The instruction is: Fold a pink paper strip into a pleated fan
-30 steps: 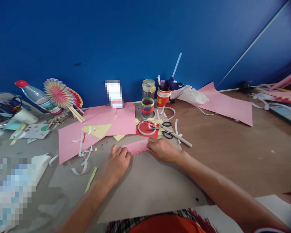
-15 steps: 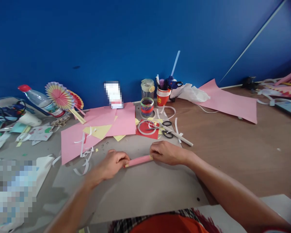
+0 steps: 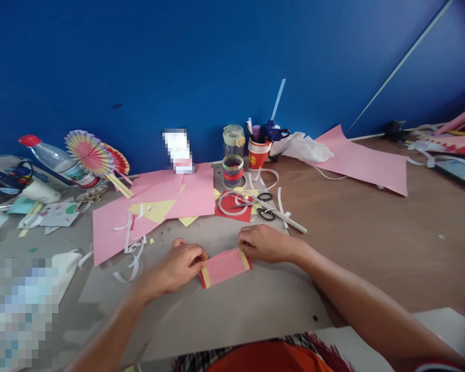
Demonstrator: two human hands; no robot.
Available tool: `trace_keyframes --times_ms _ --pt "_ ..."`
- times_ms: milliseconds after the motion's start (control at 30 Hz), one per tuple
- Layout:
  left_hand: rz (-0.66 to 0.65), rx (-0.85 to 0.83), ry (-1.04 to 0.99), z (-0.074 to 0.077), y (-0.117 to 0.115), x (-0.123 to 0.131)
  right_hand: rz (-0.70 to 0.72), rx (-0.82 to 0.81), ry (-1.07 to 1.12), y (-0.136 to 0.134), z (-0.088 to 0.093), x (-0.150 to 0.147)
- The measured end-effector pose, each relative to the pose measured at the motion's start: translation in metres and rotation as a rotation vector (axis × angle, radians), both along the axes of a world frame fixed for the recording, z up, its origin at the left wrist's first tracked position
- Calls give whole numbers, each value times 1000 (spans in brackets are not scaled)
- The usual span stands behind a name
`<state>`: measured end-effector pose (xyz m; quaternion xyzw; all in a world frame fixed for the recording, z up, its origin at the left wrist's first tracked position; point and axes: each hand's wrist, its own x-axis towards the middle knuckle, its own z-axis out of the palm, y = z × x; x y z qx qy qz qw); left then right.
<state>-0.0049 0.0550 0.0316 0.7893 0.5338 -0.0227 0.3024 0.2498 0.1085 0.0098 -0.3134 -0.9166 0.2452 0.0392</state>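
Between my hands is a small pink paper piece with yellow and red bands along its two short ends. My left hand pinches its upper left corner, fingers curled. On the opposite end, my right hand is closed on the upper right corner. The paper's broad face is turned toward me, just above or on the grey board; I cannot tell whether it touches. Beyond my right hand lie black-handled scissors and a pale rolled stick.
Pink sheets with white strips lie behind my left hand. A jar, tape rolls and a red cup of tools stand by the blue wall. A paper fan and a bottle are at left, another pink sheet at right.
The pink paper showed as a narrow strip before; now its wider face with the banded ends is visible. Both hands stay at its corners, nearly unmoved. The view has shifted slightly.
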Motion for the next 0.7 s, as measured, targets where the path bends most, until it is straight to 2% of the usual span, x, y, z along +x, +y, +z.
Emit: trace_keyframes --times_ms 133,267,400,533,700 --pt "-85 269 96 -21 -6 5 12 171 -84 -1 -18 -7" --pt "-144 588 289 -25 -21 10 50 333 -96 -1 -23 -9" --pt "-174 806 343 -31 -38 13 155 488 -56 -4 -27 -8" --pt "-204 901 387 -38 -46 9 219 600 11 -10 -34 -9" --pt "-252 877 387 -37 -48 1 210 633 45 -23 -41 -11"
